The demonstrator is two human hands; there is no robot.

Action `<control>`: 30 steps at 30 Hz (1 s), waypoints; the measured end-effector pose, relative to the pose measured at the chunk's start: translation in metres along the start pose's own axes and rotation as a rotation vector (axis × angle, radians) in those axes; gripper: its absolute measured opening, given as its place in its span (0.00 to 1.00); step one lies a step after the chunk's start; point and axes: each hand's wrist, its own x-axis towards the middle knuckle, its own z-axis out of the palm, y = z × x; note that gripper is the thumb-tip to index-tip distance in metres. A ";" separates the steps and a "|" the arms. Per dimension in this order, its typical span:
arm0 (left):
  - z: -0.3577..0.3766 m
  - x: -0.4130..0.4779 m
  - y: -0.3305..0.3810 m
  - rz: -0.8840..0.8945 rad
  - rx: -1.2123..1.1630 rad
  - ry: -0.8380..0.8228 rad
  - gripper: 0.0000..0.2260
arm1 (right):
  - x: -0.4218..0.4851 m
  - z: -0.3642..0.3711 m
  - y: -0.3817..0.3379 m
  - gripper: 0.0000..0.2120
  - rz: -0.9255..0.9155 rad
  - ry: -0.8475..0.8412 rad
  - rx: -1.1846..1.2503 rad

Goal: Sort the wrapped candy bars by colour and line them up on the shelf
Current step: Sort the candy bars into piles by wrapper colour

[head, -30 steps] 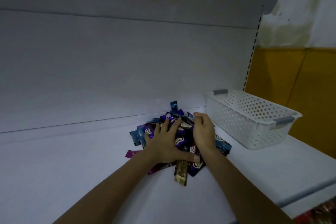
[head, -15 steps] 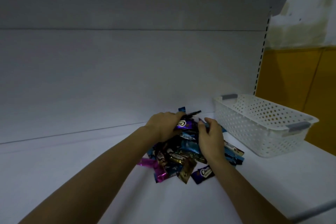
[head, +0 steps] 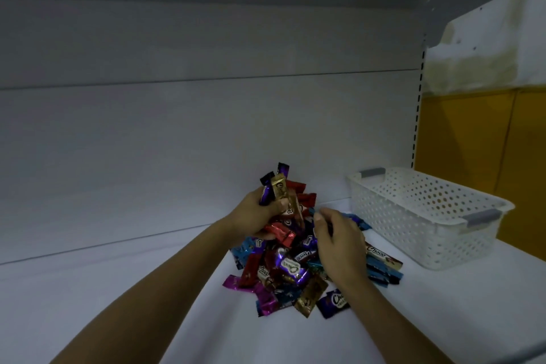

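White and smooth, the dimly lit shelf (head: 118,304) fills the lower half of the frame, and the candy bars (head: 291,269) lie on it in a loose, unsorted heap at centre, purple, blue, red, pink and gold all crossed over one another. Each bar is a small flat oblong in glossy foil film with crimped, flared ends. They look light and fairly stiff along the length, but the wrappers are probably slick, so bars may slide off each other when the heap is disturbed. A pinch across the flat middle, or on a crimped end, seems the surest hold. Nothing here looks fragile, though a hard squeeze could crease the foil.

The left hand (head: 257,213) is raised just above the heap's far edge, fingers curled round a fanned bunch (head: 279,189) of purple, gold and red bars that stick up past the knuckles. The right hand (head: 336,245) hovers over the heap's right side, back to the camera and fingers bent down by a blue wrapper end. Whether they pinch it I cannot tell.

At right of the frame, near the heap but apart from it, stands a white perforated plastic basket (head: 428,216) with grey handle clips. Behind runs a plain pale back panel (head: 177,142), with a yellow wall (head: 472,142) at far right.
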 end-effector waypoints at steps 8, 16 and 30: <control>0.009 -0.010 -0.009 -0.147 -0.263 0.049 0.04 | -0.006 -0.003 -0.001 0.15 -0.005 -0.024 -0.066; 0.014 -0.006 -0.013 -0.008 -0.061 0.227 0.17 | -0.007 -0.003 -0.003 0.14 -0.010 -0.076 -0.143; 0.004 0.008 -0.025 0.054 0.091 0.317 0.12 | -0.006 0.005 0.002 0.20 0.053 -0.182 -0.270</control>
